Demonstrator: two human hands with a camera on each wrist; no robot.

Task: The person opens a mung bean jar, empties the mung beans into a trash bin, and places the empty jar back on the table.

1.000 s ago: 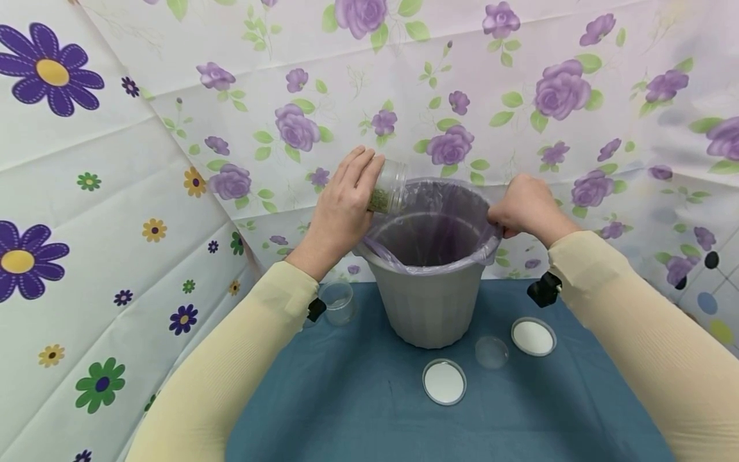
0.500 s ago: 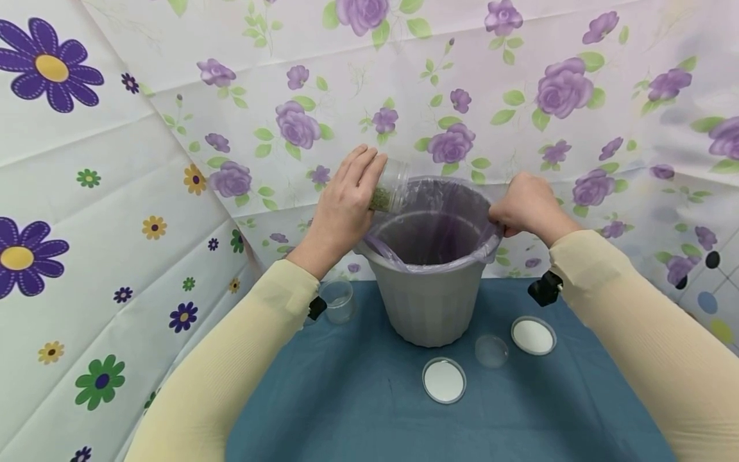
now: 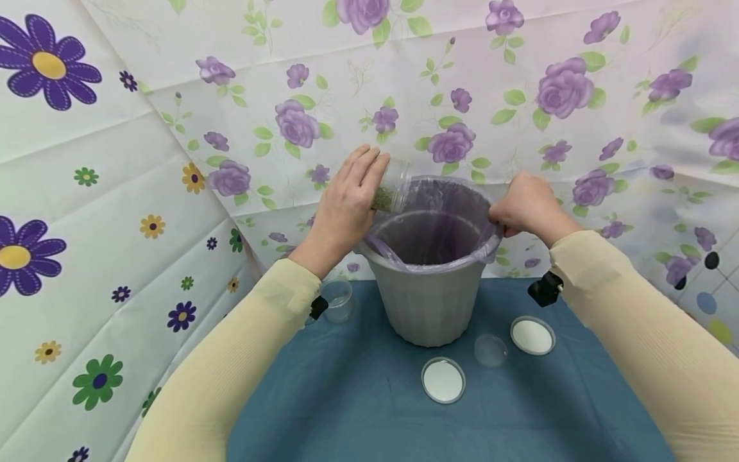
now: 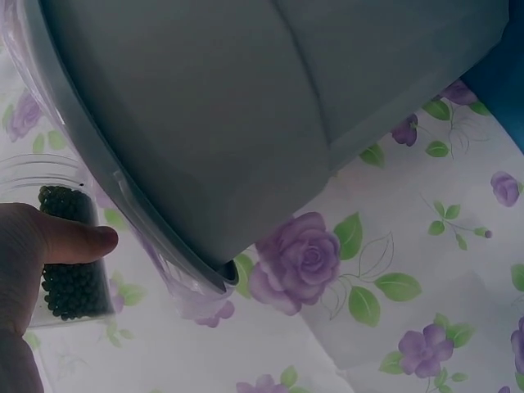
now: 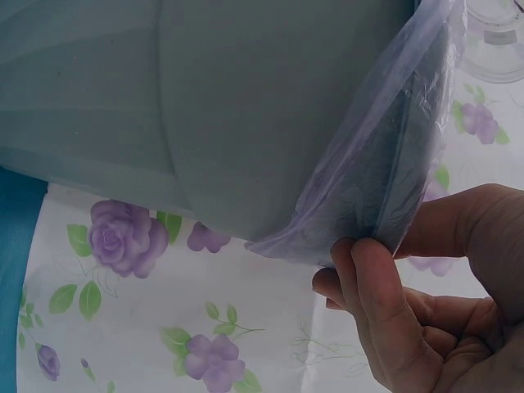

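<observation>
My left hand (image 3: 345,204) grips a clear jar (image 3: 398,179), tipped on its side with its mouth toward the bin at the rim's left. Small green beans (image 4: 72,288) lie along the jar's lower side, and my thumb shows across it in the left wrist view. A grey bin (image 3: 430,305) stands upright, lined with a thin purple plastic bag (image 3: 398,258) folded over its rim. At the right side of that rim my right hand (image 3: 526,204) pinches the bag's edge between thumb and fingers, as the right wrist view shows.
On the blue cloth (image 3: 358,410) lie two lids with white discs, a near lid (image 3: 443,380) and a right lid (image 3: 532,336), with a clear lid (image 3: 491,351) between them. An open clear jar (image 3: 339,305) stands left of the bin. Flowered sheeting (image 3: 242,38) hangs close behind.
The left hand and its tipped jar have shifted very slightly to the right. My right hand keeps its place on the bag, and the bin has not moved.
</observation>
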